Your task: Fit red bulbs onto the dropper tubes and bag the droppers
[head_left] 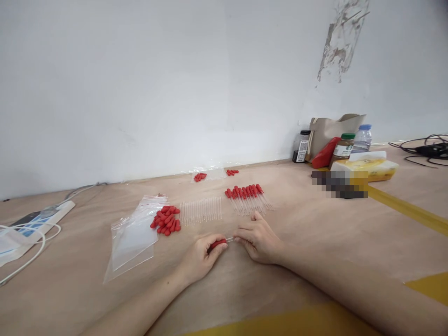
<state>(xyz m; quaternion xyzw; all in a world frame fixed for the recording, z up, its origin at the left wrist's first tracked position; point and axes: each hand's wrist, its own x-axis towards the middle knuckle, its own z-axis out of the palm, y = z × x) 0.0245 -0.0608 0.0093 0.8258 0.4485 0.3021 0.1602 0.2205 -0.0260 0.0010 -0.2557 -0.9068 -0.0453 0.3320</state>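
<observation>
My left hand [206, 254] pinches a red rubber dropper bulb [219, 243] low over the table. A thin clear glass tube [229, 240] reaches from the bulb's end to my right hand [257, 238], whose fingers close on its other end. Beyond my left hand lies a heap of loose red bulbs [166, 220]. To its right is a row of clear glass tubes [200, 211] placed side by side. Several droppers with red bulbs fitted [246, 196] lie in another row past my right hand.
Clear plastic bags [135, 238] lie left of the bulb heap. Near the wall, another bag [213, 174] has small groups of red bulbs. A tissue pack [366, 169], bottles and a beige bag [332, 133] stand back right; a power strip with cables [35, 231] is at left.
</observation>
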